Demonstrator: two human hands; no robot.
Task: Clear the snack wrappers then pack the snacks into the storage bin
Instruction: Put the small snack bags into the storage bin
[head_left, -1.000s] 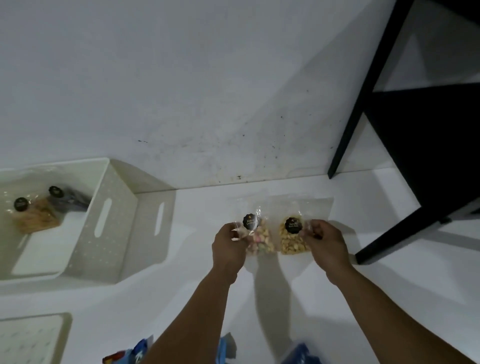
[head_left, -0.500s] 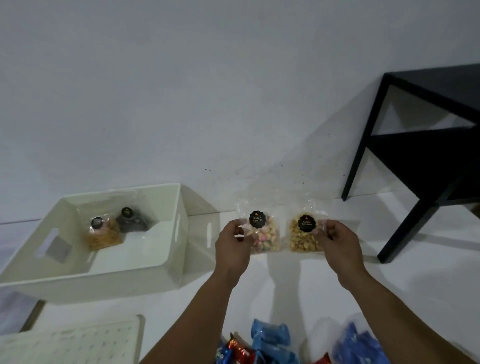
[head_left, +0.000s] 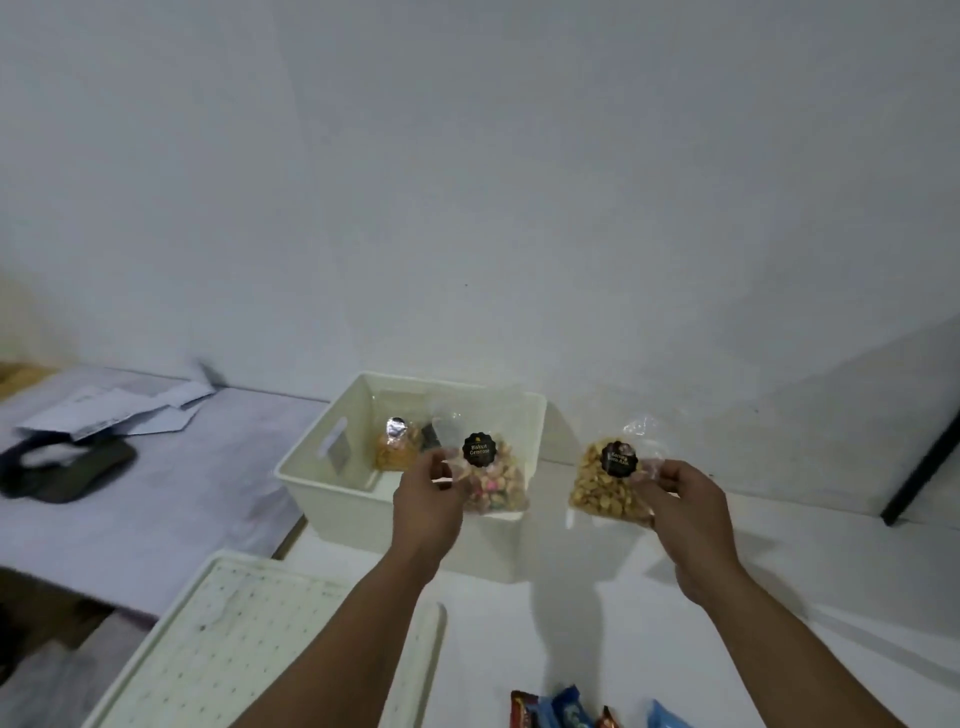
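Observation:
My left hand (head_left: 427, 493) pinches a clear bag of multicoloured biscuits (head_left: 493, 480) with a round black label, held over the near right corner of the white storage bin (head_left: 311, 467). My right hand (head_left: 683, 499) pinches a second clear bag of golden nuts (head_left: 605, 486), held in the air to the right of the bin. Inside the bin lie an orange snack bag (head_left: 396, 449) and a dark packet, partly hidden behind the biscuit bag.
A white perforated bin lid (head_left: 234, 639) lies at the lower left. Several wrapped snacks (head_left: 566, 712) sit at the bottom edge. Left of the white table is a grey surface with papers (head_left: 119, 410) and a dark object (head_left: 62, 467). A black table leg (head_left: 924, 467) stands at right.
The view has swung left, bringing the bin to the middle. Both hands have carried their bags towards the bin, the biscuit bag now over its corner, and the two bags have drawn apart.

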